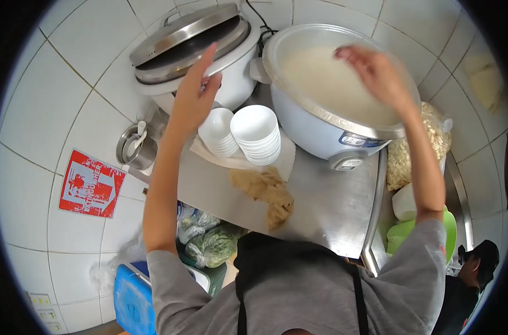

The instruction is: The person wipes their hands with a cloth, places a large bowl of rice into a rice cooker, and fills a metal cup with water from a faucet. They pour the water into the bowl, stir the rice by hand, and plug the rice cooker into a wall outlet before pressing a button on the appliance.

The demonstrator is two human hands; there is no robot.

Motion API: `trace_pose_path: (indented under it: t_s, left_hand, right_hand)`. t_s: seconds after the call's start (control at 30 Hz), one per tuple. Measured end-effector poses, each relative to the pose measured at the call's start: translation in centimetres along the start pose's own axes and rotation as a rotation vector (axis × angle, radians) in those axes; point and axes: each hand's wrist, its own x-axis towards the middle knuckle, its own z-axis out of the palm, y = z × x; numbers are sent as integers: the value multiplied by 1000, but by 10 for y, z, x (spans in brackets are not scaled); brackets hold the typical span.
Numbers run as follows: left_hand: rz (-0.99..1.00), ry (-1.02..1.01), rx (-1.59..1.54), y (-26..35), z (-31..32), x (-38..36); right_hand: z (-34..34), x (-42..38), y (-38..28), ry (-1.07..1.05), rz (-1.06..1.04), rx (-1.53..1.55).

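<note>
My left hand (pixel 195 103) is raised in front of a lidded rice cooker (pixel 231 84), its fingers stretched out and thumb apart, with nothing in it. My right hand (pixel 374 72) is over a large open cooker (pixel 315 125) filled with something pale and off-white. Its fingers are bent together at the tips; whether anything small is between them I cannot make out. Below and between my hands stand two stacks of white bowls, a left stack (pixel 217 134) and a right stack (pixel 257 134), on a pale cloth (pixel 287 156). A crumpled tan cloth (pixel 268 192) lies nearer me.
The steel counter (pixel 338 195) holds the cookers. At left, a metal container (pixel 136 146) has white spoons in it. At right are a bag of pale pieces (pixel 402 162) and a green container (pixel 399 234). Bagged greens (pixel 212 245) sit below. Another person (pixel 472 273) is at lower right.
</note>
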Motion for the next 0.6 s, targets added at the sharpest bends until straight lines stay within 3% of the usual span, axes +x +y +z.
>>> trace_pose_path:
  t_s: [0.07,0.1,0.17,0.2,0.27,0.33,0.47,0.6]
  left_hand:
    - [-16,19,-51,0,2,-23]
    - [-48,35,-98,-1,4,-33]
    - [-100,29,-233,8,9,-60]
    - [-124,30,-271,7,12,-74]
    - [-188,37,-299,2,20,-104]
    - [-297,54,-355,-1,28,-131]
    - [-483,45,-454,-8,47,-180]
    - [-509,-3,-458,-8,65,-190]
  right_hand:
    - [21,-23,-52,-342,41,49]
    - [41,-38,-61,-445,-165,128]
    - [94,-69,-76,-788,-120,223]
    - [132,-96,-77,-798,-3,309]
    - [224,-170,-58,-513,-287,-49]
    - [270,-213,-46,-392,-208,-111]
    - [266,-234,-50,-222,72,-115]
    - [276,-235,-46,-303,116,-169]
